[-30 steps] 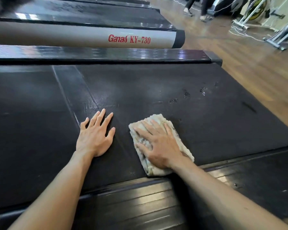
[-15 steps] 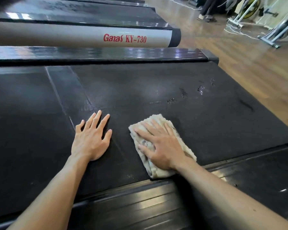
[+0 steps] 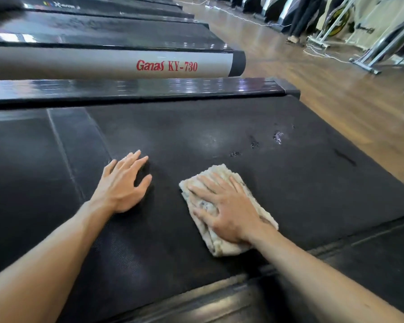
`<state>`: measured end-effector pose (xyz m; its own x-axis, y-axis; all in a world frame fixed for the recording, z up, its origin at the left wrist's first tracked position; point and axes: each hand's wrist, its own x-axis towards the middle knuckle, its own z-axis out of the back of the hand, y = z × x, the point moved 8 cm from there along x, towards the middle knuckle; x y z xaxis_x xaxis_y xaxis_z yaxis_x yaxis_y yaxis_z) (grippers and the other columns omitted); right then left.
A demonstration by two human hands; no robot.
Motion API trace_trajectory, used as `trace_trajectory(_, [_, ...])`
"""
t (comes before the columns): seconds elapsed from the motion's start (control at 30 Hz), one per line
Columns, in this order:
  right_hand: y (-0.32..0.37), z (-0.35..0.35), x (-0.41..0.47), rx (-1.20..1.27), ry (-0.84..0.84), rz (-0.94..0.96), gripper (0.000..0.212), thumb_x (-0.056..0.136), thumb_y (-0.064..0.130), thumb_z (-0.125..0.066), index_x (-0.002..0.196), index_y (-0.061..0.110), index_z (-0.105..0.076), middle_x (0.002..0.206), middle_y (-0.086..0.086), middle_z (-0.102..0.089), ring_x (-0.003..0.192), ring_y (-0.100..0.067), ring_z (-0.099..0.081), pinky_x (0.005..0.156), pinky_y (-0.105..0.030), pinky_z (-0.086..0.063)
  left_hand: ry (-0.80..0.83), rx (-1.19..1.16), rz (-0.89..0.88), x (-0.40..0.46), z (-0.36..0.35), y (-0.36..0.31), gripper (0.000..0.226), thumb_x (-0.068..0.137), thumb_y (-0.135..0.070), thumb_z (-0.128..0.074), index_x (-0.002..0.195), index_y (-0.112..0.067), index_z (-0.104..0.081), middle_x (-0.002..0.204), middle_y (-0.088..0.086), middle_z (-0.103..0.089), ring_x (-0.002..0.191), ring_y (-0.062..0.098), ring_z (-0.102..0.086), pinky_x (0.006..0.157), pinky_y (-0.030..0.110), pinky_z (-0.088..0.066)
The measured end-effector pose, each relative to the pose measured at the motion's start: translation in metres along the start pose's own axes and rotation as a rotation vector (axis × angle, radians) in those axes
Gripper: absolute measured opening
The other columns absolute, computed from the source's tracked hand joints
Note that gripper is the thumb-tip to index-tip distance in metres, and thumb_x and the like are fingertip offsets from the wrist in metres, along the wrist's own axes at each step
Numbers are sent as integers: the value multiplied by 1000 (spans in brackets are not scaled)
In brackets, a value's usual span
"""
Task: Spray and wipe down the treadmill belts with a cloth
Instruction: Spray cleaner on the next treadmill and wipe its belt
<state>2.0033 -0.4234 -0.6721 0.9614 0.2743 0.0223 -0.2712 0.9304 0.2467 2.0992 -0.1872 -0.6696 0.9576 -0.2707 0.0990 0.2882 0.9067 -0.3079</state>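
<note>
Here the right hand (image 3: 229,212) presses spread fingers (image 3: 204,191) flat atop the cloth (image 3: 222,248); left hand (image 3: 123,186) open alongside.

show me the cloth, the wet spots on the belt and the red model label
cloth (image 3: 222,247): head view, near end, below the wrist
wet spots (image 3: 278,137): head view, largest droplet patch on the belt
red model label (image 3: 166,66): head view, middle of the lettering on the grey side rail
</note>
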Motion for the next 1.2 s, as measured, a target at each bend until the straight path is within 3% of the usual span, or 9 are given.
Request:
trace_trajectory(0.13, [-68, 20, 46, -72, -88, -199, 54, 94, 63, -30, 145, 50, -41, 152, 24, -39, 149, -13, -24, 124, -46, -12, 4, 70, 74, 12, -13, 18, 74, 95, -63, -25, 161, -32, -17, 170, -8, -5, 156, 6, 1, 126, 41, 1])
trace_trajectory(0.23, [-62, 18, 102, -148, -111, -253, 40, 96, 54, -29, 131, 47, -46, 143, 15, -47, 139, -21, -34, 118, -50, -21, 6, 102, 78, 13, -16, 20, 82, 87, -67, -14, 161, -34, -14, 170, -11, -3, 155, 5, 2, 125, 40, 0])
trace_trajectory(0.43, [-11, 2, 68, -17, 4, -7, 58, 96, 62, -32, 153, 52, -35, 164, 21, -26, 157, -13, -8, 125, -47, 2, -1, 124, 72, 13, -15, 20, 86, 83, -71, -7, 161, -36, -14, 170, -12, -3, 155, 4, 3, 125, 40, -2])
trace_trajectory(0.57, [-67, 16, 51, -48, -33, -119, 61, 92, 67, -26, 150, 53, -37, 160, 26, -31, 154, -9, -17, 125, -46, -8, -18, 118, 67, 15, -16, 22, 85, 84, -72, -6, 161, -36, -15, 170, -12, -4, 155, 4, 4, 125, 40, -2])
trace_trajectory(0.7, [-80, 18, 117, -141, -93, -287, 44, 97, 52, -27, 138, 47, -43, 149, 18, -43, 142, -14, -32, 120, -49, -19, -20, 136, 72, 15, -18, 23, 84, 84, -71, -6, 161, -37, -14, 170, -13, -3, 155, 4, 3, 124, 40, -2])
trace_trajectory(0.83, [-32, 6, 156, -157, -70, -177, 44, 95, 56, -19, 124, 46, -51, 141, 16, -52, 136, -17, -37, 117, -51, -21, -9, 141, 76, 15, -16, 22, 82, 86, -69, -8, 161, -37, -13, 170, -12, -2, 155, 4, 3, 124, 39, -3])
trace_trajectory(1.0, [-22, -1, 86, -21, -31, 12, 63, 90, 68, -23, 149, 51, -38, 160, 24, -31, 154, -10, -18, 125, -48, -7, -13, 140, 69, 15, -15, 21, 84, 84, -71, -6, 161, -37, -13, 170, -12, -3, 155, 4, 3, 124, 39, -3])
trace_trajectory(1.1, [-68, 6, 84, -61, -54, -131, 59, 91, 65, -25, 147, 52, -39, 156, 26, -36, 151, -11, -22, 123, -49, -13, -13, 126, 70, 15, -16, 23, 84, 84, -71, -6, 161, -37, -13, 170, -11, -3, 155, 4, 3, 124, 39, -3])
trace_trajectory(1.2, [-77, 17, 117, -81, -60, -344, 40, 92, 51, -25, 124, 47, -48, 136, 17, -52, 134, -20, -39, 115, -51, -25, -4, 133, 70, 15, -17, 24, 80, 88, -69, -11, 161, -37, -14, 170, -11, -4, 155, 5, 2, 124, 40, -4])
